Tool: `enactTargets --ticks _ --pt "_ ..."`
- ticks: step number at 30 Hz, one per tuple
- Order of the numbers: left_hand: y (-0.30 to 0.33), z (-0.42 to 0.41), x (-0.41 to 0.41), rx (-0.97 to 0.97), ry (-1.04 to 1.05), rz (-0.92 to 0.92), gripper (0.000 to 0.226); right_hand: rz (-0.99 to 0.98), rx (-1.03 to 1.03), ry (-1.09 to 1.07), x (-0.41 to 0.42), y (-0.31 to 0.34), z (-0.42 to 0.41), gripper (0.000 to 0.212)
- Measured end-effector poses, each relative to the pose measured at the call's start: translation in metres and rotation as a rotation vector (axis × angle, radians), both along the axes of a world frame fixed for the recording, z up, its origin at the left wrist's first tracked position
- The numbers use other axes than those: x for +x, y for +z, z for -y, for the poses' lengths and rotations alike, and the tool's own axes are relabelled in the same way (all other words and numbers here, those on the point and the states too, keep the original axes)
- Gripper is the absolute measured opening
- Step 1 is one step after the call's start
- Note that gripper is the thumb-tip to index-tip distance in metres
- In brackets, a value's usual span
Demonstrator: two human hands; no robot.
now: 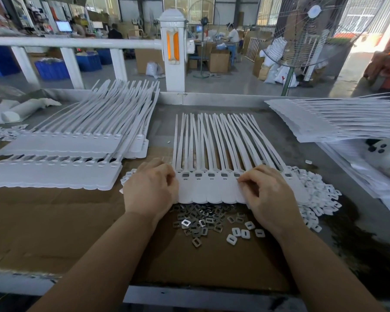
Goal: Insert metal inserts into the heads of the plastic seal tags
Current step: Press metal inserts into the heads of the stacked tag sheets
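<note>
White plastic tags [214, 188], joined side by side in one strip, lie at the centre of the frame with their tails fanned toward the top, so every head pocket faces up for loading. I count five pockets showing between the hands and one more right of them; the rest are hidden. My left hand [150, 188] grips the strip's left edge with curled fingers, which I judge steadies it. My right hand [266, 192] has its fingers curled down onto a head, probably seating an insert (I cannot tell whether one is pinched there). Metal inserts [198, 221] sit heaped just below the strip, within easy reach, too many to count. Small white caps [320, 199] are piled at right. Two stacks of tags [61, 154] rest at left, and another stack [324, 122] at upper right.
</note>
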State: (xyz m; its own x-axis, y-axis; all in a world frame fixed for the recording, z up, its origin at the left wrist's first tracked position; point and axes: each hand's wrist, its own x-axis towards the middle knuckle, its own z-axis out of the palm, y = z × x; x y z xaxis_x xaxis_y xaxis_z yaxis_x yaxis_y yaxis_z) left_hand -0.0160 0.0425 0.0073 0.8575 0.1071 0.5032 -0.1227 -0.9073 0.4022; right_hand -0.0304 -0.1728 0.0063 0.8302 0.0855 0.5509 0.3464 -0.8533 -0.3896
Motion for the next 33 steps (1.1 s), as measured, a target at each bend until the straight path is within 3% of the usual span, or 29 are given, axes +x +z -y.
enactTargets --ticks 3,7,9,14,18,22,33 --pt "0.000 0.001 0.000 0.091 -0.019 -0.004 0.008 -0.005 -0.011 -0.001 0.000 0.000 0.000 0.005" --pt "-0.001 -0.006 0.003 -0.281 0.056 -0.048 0.016 -0.006 -0.012 -0.004 -0.001 -0.001 0.001 0.005" --pt "-0.001 -0.008 0.004 -0.320 0.055 -0.052 0.018 -0.004 -0.004 -0.006 0.000 -0.001 0.000 0.005" --pt "-0.002 -0.007 0.005 -0.273 -0.016 -0.042 0.016 -0.002 0.000 -0.008 0.000 -0.001 0.000 0.005" --pt "0.000 -0.007 0.003 -0.224 -0.222 -0.009 0.012 -0.005 0.004 -0.006 0.000 0.000 0.000 0.005" --pt "0.007 -0.004 0.000 -0.192 -0.470 -0.155 0.015 -0.013 0.011 0.000 0.000 0.000 0.000 0.005" --pt "0.028 0.027 -0.009 -0.016 -0.836 -0.362 0.007 -0.016 0.004 -0.006 0.001 -0.001 0.001 0.006"
